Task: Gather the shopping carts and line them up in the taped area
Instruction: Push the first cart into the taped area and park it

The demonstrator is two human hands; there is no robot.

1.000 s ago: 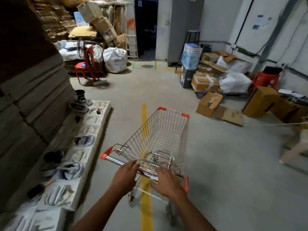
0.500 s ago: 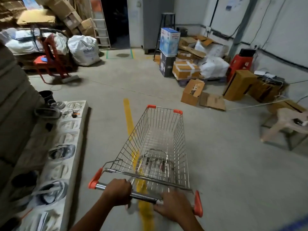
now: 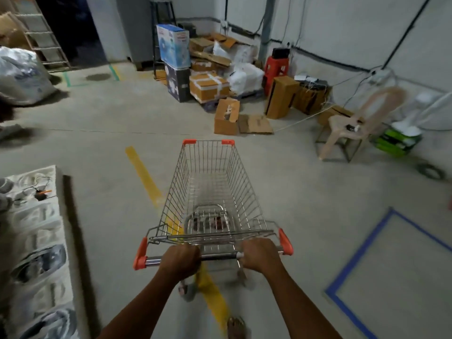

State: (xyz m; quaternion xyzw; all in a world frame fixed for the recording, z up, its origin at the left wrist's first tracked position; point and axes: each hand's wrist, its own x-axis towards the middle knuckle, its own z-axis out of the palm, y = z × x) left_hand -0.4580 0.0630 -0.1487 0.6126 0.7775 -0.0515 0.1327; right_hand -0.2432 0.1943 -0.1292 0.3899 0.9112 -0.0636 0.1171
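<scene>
A wire shopping cart (image 3: 210,189) with orange corner caps stands right in front of me, its basket empty and pointing away from me. My left hand (image 3: 180,261) and my right hand (image 3: 261,253) are both closed around its metal handle bar (image 3: 219,256). The cart straddles a yellow floor line (image 3: 144,176). A rectangle of blue tape (image 3: 359,250) marks the floor at the lower right, to the right of the cart. My foot (image 3: 236,327) shows below the handle.
Cardboard boxes (image 3: 226,116) and white sacks (image 3: 245,77) pile up ahead against the wall. A beige plastic chair (image 3: 352,126) and a green box (image 3: 397,140) stand at the right. A white foam slab with small items (image 3: 36,241) lies along the left. A ladder (image 3: 41,35) leans far left.
The view and the cart have swung to the right. The blue taped rectangle has come into sight at the lower right. Both hands have stayed on the handle, now spread wider.
</scene>
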